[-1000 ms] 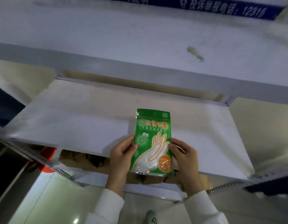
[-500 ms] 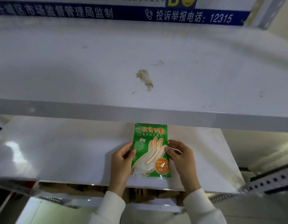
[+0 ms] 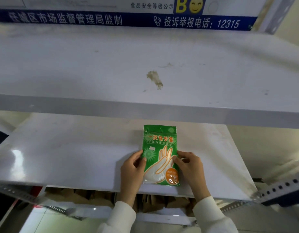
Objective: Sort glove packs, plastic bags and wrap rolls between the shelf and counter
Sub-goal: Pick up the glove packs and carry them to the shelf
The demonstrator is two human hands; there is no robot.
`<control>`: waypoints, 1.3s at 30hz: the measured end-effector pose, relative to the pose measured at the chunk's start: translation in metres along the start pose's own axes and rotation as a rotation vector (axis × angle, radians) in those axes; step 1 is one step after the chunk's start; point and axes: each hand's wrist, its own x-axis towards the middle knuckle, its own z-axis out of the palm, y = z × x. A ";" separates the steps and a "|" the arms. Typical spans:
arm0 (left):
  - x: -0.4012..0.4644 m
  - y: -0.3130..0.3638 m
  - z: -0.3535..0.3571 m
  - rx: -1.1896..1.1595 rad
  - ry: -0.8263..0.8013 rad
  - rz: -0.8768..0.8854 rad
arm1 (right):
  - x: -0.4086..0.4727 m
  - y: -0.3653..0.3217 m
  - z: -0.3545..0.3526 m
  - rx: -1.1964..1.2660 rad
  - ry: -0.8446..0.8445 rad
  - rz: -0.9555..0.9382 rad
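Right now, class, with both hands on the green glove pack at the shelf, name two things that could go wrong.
1. The glove pack lies close to the front edge of the lower shelf; let go carelessly, it could slide off.
2. The left hand and right hand pinch only its slick plastic side edges, so the grip may slip.
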 end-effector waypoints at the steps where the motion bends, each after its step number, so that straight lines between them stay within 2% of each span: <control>1: -0.001 0.000 -0.001 -0.006 -0.011 0.003 | -0.002 -0.001 0.000 0.001 0.004 0.008; 8: -0.004 0.005 -0.020 -0.038 0.009 0.033 | -0.021 -0.021 0.016 0.034 0.089 -0.006; 14: 0.010 0.002 -0.066 -0.023 0.074 0.020 | -0.030 -0.049 0.055 0.078 0.014 -0.012; 21: 0.029 -0.006 -0.106 0.062 0.095 -0.012 | -0.031 -0.065 0.094 -0.090 -0.115 -0.100; 27: 0.039 -0.012 -0.107 0.173 0.092 -0.020 | -0.027 -0.070 0.105 -0.237 -0.156 -0.133; 35: 0.041 -0.013 -0.104 0.228 0.042 -0.004 | -0.030 -0.072 0.092 -0.120 -0.088 -0.115; 39: 0.036 -0.013 -0.108 0.336 0.036 0.096 | -0.038 -0.072 0.078 0.012 -0.011 -0.093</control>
